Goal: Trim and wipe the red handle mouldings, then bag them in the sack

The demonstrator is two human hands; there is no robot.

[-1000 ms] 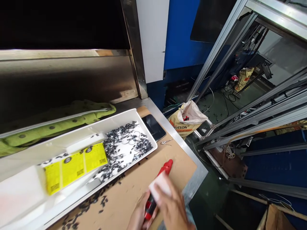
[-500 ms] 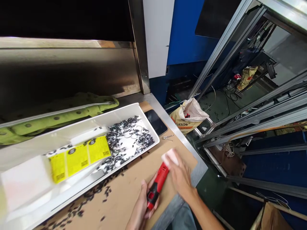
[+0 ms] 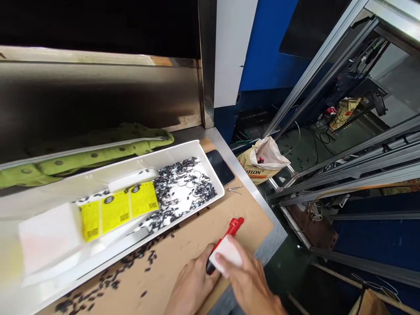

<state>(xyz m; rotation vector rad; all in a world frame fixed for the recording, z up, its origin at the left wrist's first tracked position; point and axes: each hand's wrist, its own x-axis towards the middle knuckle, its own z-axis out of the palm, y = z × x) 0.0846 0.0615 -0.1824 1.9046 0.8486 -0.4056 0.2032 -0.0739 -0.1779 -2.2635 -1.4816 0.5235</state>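
My left hand (image 3: 193,278) is closed round the lower end of a red-and-black plastic tool body (image 3: 235,226). Its red tip points away from me, up and to the right. My right hand (image 3: 249,280) grips a flat white pad (image 3: 229,251) and holds it over the middle of the tool body, hiding that part. Whether the pad is cloth or sponge I cannot tell. Both hands are above the brown board (image 3: 183,249) on the bench. The left fingertips are partly hidden.
A long white tray (image 3: 211,175) at left holds small black parts, yellow label sheets (image 3: 120,210) and white pieces. Black bits (image 3: 108,280) lie scattered along its front. Beyond are a phone (image 3: 220,167), small metal pieces (image 3: 234,189), a green cloth (image 3: 85,157) and a paper sack (image 3: 262,162).
My right hand has brought the white pad from the tool body's red far end down over its middle, towards me. The view has shifted slightly left.
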